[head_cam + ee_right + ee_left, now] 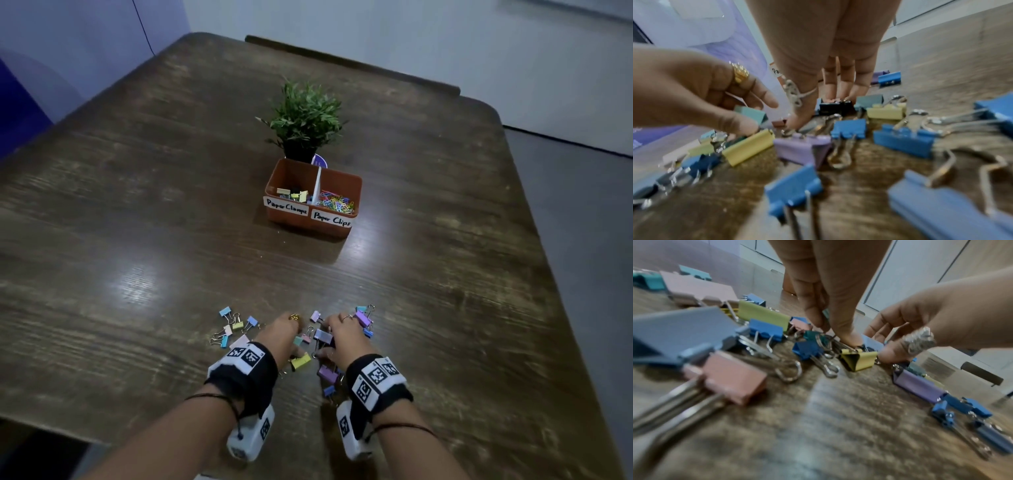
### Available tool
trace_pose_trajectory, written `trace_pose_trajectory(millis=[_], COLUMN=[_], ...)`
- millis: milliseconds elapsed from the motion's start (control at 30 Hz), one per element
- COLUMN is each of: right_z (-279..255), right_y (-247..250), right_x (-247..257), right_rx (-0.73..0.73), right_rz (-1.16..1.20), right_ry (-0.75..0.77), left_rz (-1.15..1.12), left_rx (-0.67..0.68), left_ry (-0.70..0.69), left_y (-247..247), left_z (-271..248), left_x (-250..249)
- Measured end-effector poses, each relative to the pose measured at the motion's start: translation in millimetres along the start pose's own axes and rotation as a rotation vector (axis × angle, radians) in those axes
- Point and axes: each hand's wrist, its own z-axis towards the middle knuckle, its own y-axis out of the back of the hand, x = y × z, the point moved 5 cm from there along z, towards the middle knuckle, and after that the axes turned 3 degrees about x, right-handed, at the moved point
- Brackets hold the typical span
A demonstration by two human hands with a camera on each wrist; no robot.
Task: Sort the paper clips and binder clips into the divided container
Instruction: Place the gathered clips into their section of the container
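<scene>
presently listed: left hand pinches a yellow binder clip; beside it, right hand, fingers curled, grasp hidden, both gathering for sorting.

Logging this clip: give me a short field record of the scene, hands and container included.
surface: wooden table
container: orange divided box, labelled Paper Clamps and Paper Clips, both sides partly filled
loose items: binder clips scattered at the near edge
left hand: fingers down among the clips, grip unclear
right hand: fingers down among the clips, grip unclear
behind box: potted plant
</scene>
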Motion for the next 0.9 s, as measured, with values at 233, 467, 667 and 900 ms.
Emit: trace_pose_trajectory(millis=[233, 467, 667, 900], right_z=[7.6, 15.8, 20.6, 15.0], right_y=[1.0, 7.9, 18.2, 28.4], right_x=[1.4, -1.2, -7.4, -9.7], right_rx=[-0.014, -0.105, -0.228, -0.247], right_rz=[-0.115, -0.072, 0.258, 0.449], right_ry=[0.069, 0.127, 0.095, 0.05], left_rz=[-0.272, -0.425, -0.549, -0.55], left_rx=[-0.328, -0.513, -0.551, -0.562], left_ry=[-0.061, -0.068, -0.034, 0.019], left_y=[21.3, 55.5, 80.5, 120.4], left_z=[-11.3, -6.9, 1.5, 23.3], left_x=[10.7, 24.8, 31.6, 35.2])
